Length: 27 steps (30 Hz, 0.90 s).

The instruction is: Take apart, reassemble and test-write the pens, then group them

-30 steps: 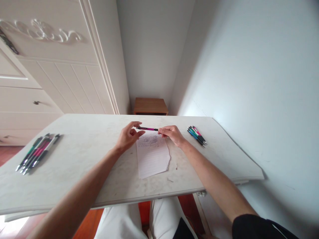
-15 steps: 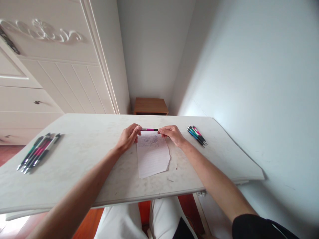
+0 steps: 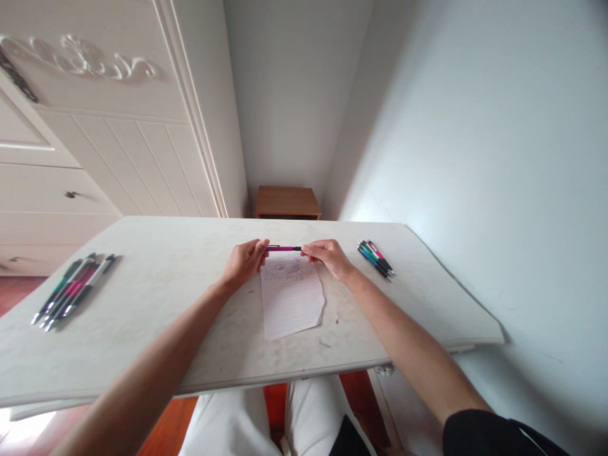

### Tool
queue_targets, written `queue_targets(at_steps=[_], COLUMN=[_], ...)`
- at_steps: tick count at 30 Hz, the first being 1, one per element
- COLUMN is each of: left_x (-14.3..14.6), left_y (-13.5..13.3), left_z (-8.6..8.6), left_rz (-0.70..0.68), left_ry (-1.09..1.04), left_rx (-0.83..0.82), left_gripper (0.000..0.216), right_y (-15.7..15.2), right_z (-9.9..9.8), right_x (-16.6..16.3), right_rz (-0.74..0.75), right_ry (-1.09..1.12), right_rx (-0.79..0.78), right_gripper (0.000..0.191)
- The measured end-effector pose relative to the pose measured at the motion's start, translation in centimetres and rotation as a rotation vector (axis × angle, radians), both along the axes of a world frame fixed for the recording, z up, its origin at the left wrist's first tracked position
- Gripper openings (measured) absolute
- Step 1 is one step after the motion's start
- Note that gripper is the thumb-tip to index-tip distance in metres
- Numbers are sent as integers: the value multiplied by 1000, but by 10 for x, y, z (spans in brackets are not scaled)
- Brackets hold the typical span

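Observation:
A purple-pink pen [image 3: 283, 249] with a black grip lies level between my two hands, just above the top of a sheet of paper. My left hand [image 3: 247, 259] pinches its left end, where the clip now shows along the upper side. At the black right end, my right hand [image 3: 327, 256] is closed with thumb and fingers; the tip is hidden by them. Below the hands, the lined paper [image 3: 292, 304] has a torn right edge and dark scribbles across its top part.
On the left of the white table [image 3: 190, 354] lies a bunch of several pens [image 3: 73, 291]. A second bunch of pens [image 3: 376, 259] lies to the right of my right hand. Behind the table stands a wooden box-like stand [image 3: 288, 201]; a wall [image 3: 513, 190] borders the right side.
The pen has turned about its long axis in my hands, so its clip now shows on top. My left fingers have shifted slightly; my right hand stays in place.

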<state>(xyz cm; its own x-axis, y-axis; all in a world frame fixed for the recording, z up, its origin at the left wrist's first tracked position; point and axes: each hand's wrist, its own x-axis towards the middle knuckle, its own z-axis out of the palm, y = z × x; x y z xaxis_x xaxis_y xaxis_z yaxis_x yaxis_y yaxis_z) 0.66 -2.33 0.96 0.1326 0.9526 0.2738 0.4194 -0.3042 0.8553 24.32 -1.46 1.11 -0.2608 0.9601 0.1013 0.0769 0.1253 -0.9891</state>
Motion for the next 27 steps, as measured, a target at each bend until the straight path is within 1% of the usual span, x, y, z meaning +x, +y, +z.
queue_targets(at_steps=[4, 8, 10, 11, 15, 16, 17, 20, 27], left_x=[0, -1, -1, -1, -1, -1, -1, -2, -3], left_y=[-1, 0, 1, 1, 3, 3, 3, 1, 1], left_z=[1, 0, -1, -2, -2, -1, -1, 1, 1], left_rz=[16, -43, -45, -37, -29, -30, -27, -13, 39], left_ry=[7, -143, -196, -192, -80, -44, -8, 71, 43], left_rx=[-22, 8, 33, 42, 53, 56, 63, 74, 55], left_gripper=[58, 48, 55, 56, 35, 32, 33, 46, 55], right_y=[0, 0, 1, 1, 1, 1, 2, 3, 4], right_z=[0, 0, 0, 0, -1, -1, -1, -1, -3], right_x=[0, 1, 1, 2, 1, 1, 1, 2, 2], right_rz=[3, 9, 3, -3, -17, -19, -20, -17, -45], right_ry=[7, 2, 0, 1, 8, 10, 14, 30, 33], right_rx=[-4, -8, -11, -15, -32, -36, -39, -40, -41], right_gripper=[37, 37, 37, 37, 36, 36, 36, 36, 33])
